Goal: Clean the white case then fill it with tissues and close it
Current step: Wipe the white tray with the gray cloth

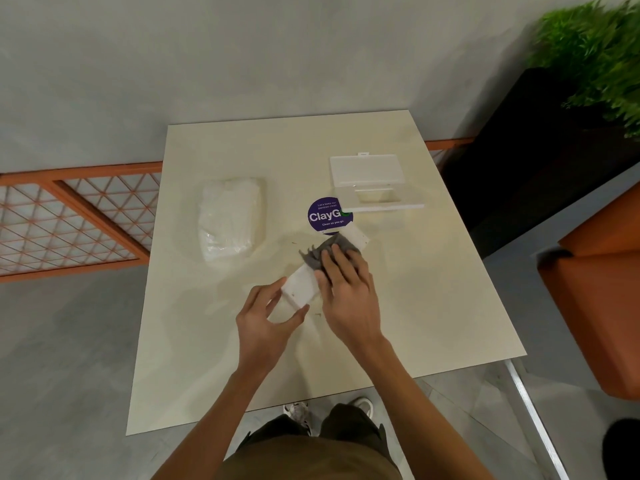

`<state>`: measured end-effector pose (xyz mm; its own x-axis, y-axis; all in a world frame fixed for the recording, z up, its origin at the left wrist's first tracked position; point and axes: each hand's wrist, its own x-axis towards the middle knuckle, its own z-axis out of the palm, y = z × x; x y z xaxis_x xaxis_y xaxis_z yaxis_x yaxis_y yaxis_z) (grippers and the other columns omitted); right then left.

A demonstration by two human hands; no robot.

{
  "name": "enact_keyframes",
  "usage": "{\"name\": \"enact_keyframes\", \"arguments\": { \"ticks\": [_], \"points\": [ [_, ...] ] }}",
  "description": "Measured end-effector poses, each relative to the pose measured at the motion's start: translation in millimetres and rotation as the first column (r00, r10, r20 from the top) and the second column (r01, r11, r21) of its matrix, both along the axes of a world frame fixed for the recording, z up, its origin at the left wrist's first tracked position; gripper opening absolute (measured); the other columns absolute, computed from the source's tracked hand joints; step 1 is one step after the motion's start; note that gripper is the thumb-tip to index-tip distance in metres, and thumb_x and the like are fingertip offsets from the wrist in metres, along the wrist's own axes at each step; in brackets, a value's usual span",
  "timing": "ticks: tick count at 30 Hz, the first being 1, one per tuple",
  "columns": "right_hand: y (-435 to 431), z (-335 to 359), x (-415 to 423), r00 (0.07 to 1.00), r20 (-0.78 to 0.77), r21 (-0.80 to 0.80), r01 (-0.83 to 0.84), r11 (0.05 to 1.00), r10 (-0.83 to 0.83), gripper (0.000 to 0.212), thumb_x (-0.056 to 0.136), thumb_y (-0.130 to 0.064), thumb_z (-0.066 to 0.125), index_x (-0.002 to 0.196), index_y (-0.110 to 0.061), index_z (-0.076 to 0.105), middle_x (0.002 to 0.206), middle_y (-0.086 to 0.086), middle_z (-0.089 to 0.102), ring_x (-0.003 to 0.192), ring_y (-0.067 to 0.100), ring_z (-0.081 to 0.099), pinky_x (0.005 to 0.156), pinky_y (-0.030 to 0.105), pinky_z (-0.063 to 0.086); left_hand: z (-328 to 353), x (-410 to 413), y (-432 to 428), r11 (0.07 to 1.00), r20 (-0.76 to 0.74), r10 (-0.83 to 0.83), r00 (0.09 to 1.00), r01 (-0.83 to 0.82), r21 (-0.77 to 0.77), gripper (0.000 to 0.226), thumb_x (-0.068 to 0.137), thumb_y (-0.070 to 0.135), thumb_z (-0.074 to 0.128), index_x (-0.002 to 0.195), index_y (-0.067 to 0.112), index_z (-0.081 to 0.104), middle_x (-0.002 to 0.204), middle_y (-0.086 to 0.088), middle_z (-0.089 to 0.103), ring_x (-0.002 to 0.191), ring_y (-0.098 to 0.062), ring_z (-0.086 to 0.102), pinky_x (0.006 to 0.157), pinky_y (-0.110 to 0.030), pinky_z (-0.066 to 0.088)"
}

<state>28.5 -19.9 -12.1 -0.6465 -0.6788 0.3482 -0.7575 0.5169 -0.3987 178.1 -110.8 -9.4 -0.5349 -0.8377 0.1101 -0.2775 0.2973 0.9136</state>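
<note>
On the table (415, 306), cloth (313, 254) half hides white case (299, 287).

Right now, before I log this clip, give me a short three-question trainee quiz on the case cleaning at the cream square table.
1. True or false: the right hand presses a grey cloth with flat fingers onto the long white plastic case.
2. Which hand grips the near end of the case? A) the left hand B) the right hand C) neither
3. Fill in: the clear plastic pack of white tissues lies to the person's ___ of the round purple sticker.

Key: 1 true; 2 A; 3 left.
</note>
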Motion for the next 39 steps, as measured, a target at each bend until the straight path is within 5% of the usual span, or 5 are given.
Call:
{"name": "enact_keyframes", "arguments": {
  "ticks": [14, 19, 26, 33, 39],
  "points": [
    [0, 22, 7, 0.946, -0.175, -0.135, -0.297, 0.945, 0.272, 0.027, 0.086, -0.008, 0.089, 0.112, -0.010, 0.082, 0.118, 0.005, 0.076, 0.122, 0.020, 0.053, 0.095, 0.040, 0.061, -6, 1, -6, 0.997, 0.033, 0.016, 0.999, -0.013, -0.079, 0.063, 0.063, 0.016, 0.102, 0.120, 0.008, 0.075, 0.107, 0.002, 0.069, 0.102, -0.010, 0.072, 0.095, -0.030, 0.061],
    [-12, 11, -11, 0.998, 0.010, -0.113, -0.061, 0.992, 0.062, 0.022, 0.098, -0.011, 0.074, 0.119, -0.007, 0.080, 0.123, 0.010, 0.072, 0.122, 0.025, 0.049, 0.102, 0.046, 0.056, -1, 0, -6, 0.999, 0.018, 0.004, 1.000, -0.004, -0.050, 0.069, 0.063, 0.017, 0.102, 0.126, 0.009, 0.074, 0.109, 0.000, 0.069, 0.104, -0.012, 0.072, 0.099, -0.024, 0.058],
    [0, 0, 33, 0.919, -0.072, 0.012, -0.387, 0.922, 0.387, 0.031, 0.104, -0.014, 0.060, 0.133, -0.015, 0.073, 0.138, 0.009, 0.066, 0.132, 0.033, 0.054, 0.114, 0.038, 0.049, -1, 0, -9, 0.997, 0.037, -0.010, 0.999, 0.013, -0.082, 0.058, 0.059, 0.004, 0.101, 0.111, 0.004, 0.075, 0.102, 0.001, 0.069, 0.099, -0.002, 0.068, 0.090, -0.032, 0.062],
    [-14, 12, -12, 0.995, 0.054, -0.110, -0.073, 0.991, 0.080, 0.022, 0.102, -0.017, 0.070, 0.120, -0.011, 0.080, 0.126, 0.007, 0.070, 0.117, 0.032, 0.056, 0.103, 0.042, 0.051, 1, 0, -12, 0.997, 0.044, -0.014, 0.999, 0.017, -0.070, 0.069, 0.061, 0.014, 0.103, 0.124, 0.007, 0.075, 0.109, 0.000, 0.069, 0.104, -0.008, 0.071, 0.098, -0.020, 0.057],
    [-3, 13, 35, 0.949, -0.084, -0.105, -0.312, 0.944, 0.304, 0.024, 0.107, -0.021, 0.063, 0.122, -0.009, 0.078, 0.126, 0.010, 0.071, 0.123, 0.027, 0.057, 0.108, 0.037, 0.052, 6, 0, -14, 0.996, 0.056, -0.053, 0.997, 0.056, -0.063, 0.057, 0.060, 0.004, 0.100, 0.110, 0.008, 0.075, 0.102, 0.003, 0.069, 0.098, 0.000, 0.067, 0.096, -0.030, 0.059]
  ]
}}
